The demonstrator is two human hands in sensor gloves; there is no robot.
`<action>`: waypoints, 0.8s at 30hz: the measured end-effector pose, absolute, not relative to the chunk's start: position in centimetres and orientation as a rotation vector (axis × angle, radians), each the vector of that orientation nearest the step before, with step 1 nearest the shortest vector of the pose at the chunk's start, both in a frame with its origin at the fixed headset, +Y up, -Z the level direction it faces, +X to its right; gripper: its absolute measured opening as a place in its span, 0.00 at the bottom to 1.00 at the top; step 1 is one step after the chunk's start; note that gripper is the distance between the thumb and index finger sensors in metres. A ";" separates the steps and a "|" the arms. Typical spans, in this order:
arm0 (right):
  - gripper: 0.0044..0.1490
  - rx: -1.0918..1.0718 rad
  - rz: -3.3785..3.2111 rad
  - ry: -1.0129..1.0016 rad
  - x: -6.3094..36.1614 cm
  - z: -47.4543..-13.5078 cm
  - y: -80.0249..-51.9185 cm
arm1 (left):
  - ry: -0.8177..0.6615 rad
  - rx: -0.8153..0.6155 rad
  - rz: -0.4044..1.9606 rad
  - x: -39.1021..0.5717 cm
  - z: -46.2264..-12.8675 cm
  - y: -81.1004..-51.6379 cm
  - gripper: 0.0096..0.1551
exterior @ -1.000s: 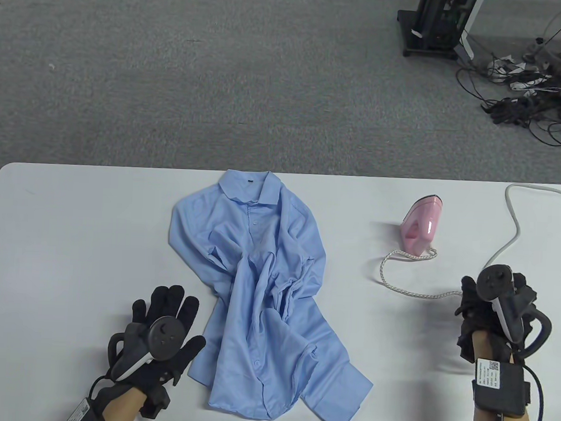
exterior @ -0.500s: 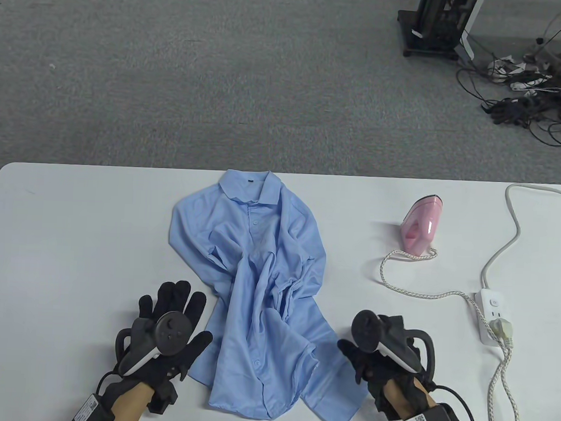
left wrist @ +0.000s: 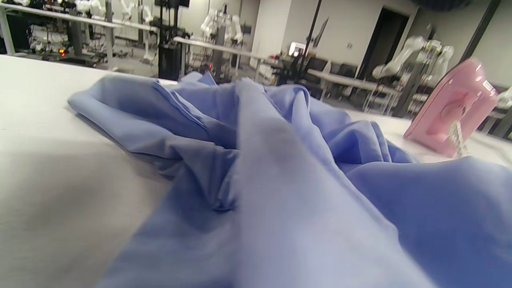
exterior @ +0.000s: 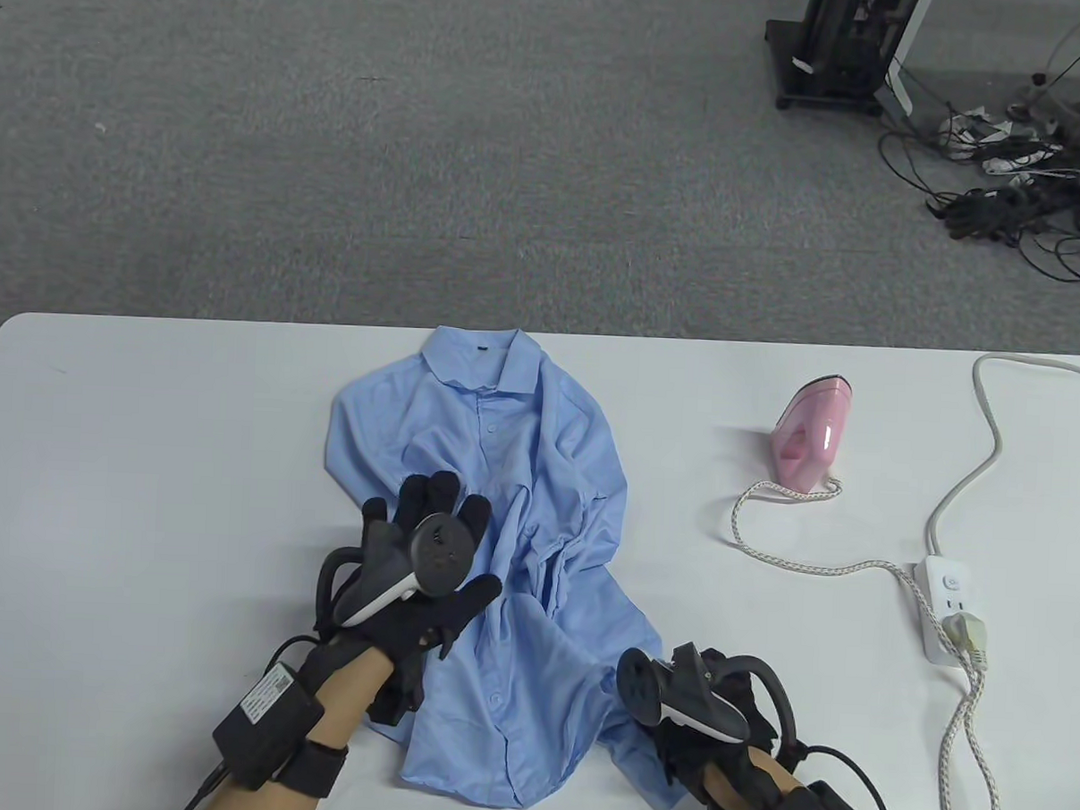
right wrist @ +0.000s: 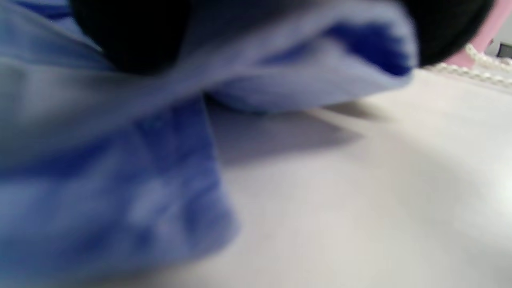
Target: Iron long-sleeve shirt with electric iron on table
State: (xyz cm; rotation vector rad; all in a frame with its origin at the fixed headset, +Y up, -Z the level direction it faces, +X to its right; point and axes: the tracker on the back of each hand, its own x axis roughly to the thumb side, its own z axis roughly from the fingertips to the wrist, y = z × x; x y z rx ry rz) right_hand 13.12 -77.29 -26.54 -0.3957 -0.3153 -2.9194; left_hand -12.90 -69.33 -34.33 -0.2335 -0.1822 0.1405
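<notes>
Table view: the shirt (exterior: 497, 564) lay crumpled at centre of the table (exterior: 145, 424), collar toward the top, hem toward the bottom edge. My left hand (exterior: 426, 561) lay spread, fingers apart, flat on the shirt's left-middle, gripping nothing. My right hand (exterior: 696, 716) sat at the shirt's lower-right corner; fingers hidden under the tracker here. The iron (exterior: 811, 439) stood on its heel right of centre, well apart from both hands, its cord running to a power strip (exterior: 947, 602) at right.

Left wrist view: rumpled shirt (left wrist: 280, 180) filled the frame, iron (left wrist: 452, 108) at upper right, no fingers in view.

Right wrist view: blurry, but dark fingertips (right wrist: 128, 36) at top pinched a fold of the shirt (right wrist: 280, 68) lifted off the table.

Step, I'd say: still flattening the shirt, no ironing yet. Next: left hand pins, right pulls the corner out toward lower right, w/o dragging the body.
</notes>
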 end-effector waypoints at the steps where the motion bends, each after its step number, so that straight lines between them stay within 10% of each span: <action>1: 0.29 -0.405 -2.927 -0.335 13.3 -26.6 -77.2 | -0.183 -0.253 0.106 -11.8 -35.2 -69.8 0.50; 14: 0.26 -0.318 -2.929 -0.460 15.1 -27.6 -76.5 | -0.153 -0.546 0.153 -6.7 -41.9 -79.3 0.48; 24: 0.25 -0.193 -2.927 -0.334 16.8 -28.5 -75.6 | 0.192 -0.497 -0.214 -19.2 -36.5 -76.3 0.40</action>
